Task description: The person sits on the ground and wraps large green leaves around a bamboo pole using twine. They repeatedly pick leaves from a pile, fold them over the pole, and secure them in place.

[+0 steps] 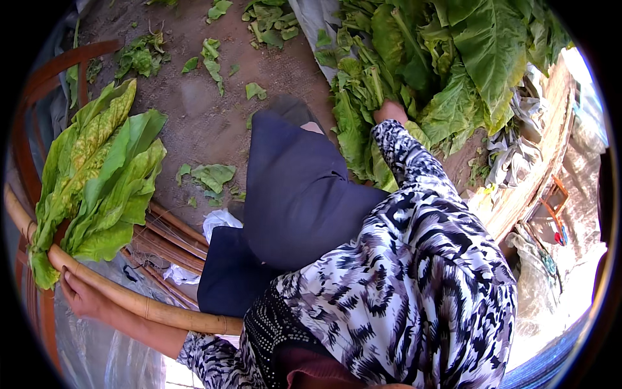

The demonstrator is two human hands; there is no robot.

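At the lower left, my left hand has its fingertips against the underside of a bamboo pole. Large green leaves, some mottled yellow, are bunched across the pole just beyond that hand. My right hand reaches into a heap of broad green leaves at the upper right. Its fingers are partly hidden among thick pale leaf stalks, so I cannot tell how firmly they hold anything. The near end of the pole runs in against my torso.
Torn leaf pieces lie scattered on the dirt floor. A reddish-brown frame stands at the left, with brown sticks beside my legs. Grey sheeting extends beneath the leaf heap. A long wooden edge runs along the right.
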